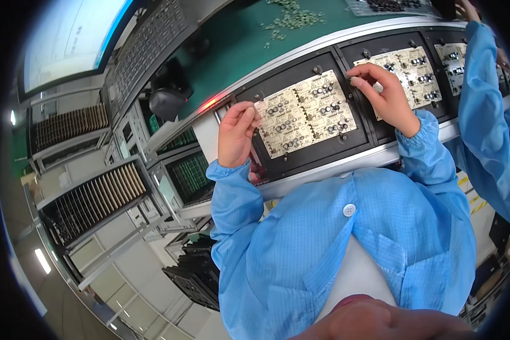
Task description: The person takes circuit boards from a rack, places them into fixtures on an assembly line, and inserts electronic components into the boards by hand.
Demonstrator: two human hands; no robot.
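Note:
A cream circuit board with dark round components lies in a black carrier frame in front of me. My left hand is at the board's left edge, thumb and fingers pinched together; whatever they hold is hidden. Past the board's right edge, over the divider between two carriers, my right hand has thumb and forefinger brought together. Something small and dark shows at those fingertips, too small to name. Several black knobs, one of them a lower knob, stand around the board.
A second board sits in the carrier on the right, and a co-worker's blue sleeve reaches in beyond it. Small green pieces lie scattered on the green mat. At left are a mouse, a keyboard, a monitor and a board rack.

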